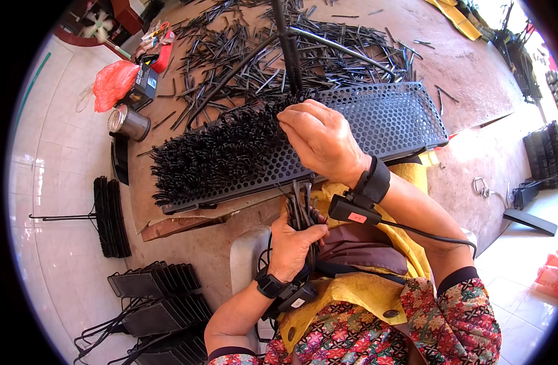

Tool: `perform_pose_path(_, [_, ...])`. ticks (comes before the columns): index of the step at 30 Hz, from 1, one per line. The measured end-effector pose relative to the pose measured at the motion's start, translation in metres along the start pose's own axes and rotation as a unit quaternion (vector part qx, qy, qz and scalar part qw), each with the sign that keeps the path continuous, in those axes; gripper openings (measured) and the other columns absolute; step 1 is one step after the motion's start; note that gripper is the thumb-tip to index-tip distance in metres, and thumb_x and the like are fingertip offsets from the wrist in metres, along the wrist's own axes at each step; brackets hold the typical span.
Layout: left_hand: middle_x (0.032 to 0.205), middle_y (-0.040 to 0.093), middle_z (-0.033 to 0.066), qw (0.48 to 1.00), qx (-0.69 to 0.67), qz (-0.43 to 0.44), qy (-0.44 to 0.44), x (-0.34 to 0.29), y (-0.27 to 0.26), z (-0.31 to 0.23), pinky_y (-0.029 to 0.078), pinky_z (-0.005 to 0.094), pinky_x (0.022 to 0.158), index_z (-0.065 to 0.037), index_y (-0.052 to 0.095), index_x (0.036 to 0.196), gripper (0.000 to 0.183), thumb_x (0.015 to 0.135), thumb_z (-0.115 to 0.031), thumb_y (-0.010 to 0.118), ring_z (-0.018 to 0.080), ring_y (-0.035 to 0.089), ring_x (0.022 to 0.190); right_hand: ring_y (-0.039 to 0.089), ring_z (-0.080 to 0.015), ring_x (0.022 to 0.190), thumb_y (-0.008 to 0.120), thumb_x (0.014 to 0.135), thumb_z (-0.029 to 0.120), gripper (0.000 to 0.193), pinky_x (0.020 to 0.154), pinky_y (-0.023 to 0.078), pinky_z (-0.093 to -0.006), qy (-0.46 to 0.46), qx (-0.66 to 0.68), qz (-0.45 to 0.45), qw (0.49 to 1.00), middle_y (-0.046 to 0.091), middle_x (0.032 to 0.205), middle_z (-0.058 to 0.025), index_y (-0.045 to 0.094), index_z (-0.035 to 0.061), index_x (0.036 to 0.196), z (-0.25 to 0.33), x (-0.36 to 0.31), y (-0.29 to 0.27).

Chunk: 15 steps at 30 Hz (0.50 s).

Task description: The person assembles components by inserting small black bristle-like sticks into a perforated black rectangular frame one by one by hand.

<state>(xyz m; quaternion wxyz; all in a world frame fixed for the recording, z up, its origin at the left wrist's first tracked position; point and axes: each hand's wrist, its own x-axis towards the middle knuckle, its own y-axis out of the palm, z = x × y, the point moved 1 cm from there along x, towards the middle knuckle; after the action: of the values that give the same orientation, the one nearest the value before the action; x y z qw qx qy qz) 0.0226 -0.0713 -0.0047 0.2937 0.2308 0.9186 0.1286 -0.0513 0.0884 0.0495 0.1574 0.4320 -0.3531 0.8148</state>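
A long black perforated panel point(376, 118) lies tilted across the table. Dense black curled tufts point(215, 152) fill its left part, while rows of round holes show bare on the right. My right hand point(321, 139) is closed in a pinch over the panel, right at the edge of the tufts. Whatever lies between its fingertips is hidden. Nearer my body, my left hand point(291, 243) wraps around a bundle of thin black strips point(301, 207), their ends pointing up toward the panel. Both wrists wear black straps with small devices.
Behind the panel, loose black strips point(248, 67) are heaped on the table point(467, 91), with a black metal stand point(285, 45) rising there. A tin can point(128, 123) and a red plastic bag point(116, 85) sit at left. Black racks point(160, 310) are stacked on the floor.
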Motion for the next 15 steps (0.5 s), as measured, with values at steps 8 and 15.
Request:
perform_pose_path(8, [0.080,0.061,0.0103,1.000,0.007,0.006,-0.008,-0.001,0.000,0.000,0.050,0.0258,0.053,0.001,0.052,0.092,0.026,0.070,0.010,0.064,0.0168,0.061,0.065,0.049,-0.0301,0.067,0.056,0.063,0.003,0.013,0.059,0.044,-0.0355,-0.060,-0.130,0.194,0.970,0.049,0.068,-0.0115,0.054,-0.0014,0.076,0.004,-0.008,0.007])
perform_pose_path(15, [0.082,0.061,0.0081,0.998,0.036,0.058,0.002,-0.004,0.000,-0.006,0.049,0.0243,0.055,0.000,0.054,0.093,0.027,0.069,0.008,0.066,0.0145,0.061,0.066,0.059,-0.0291,0.074,0.068,0.074,0.010,0.022,0.065,0.048,-0.0349,0.209,0.146,0.238,0.937,0.061,0.080,-0.0149,0.062,-0.0023,0.091,0.023,-0.013,-0.021])
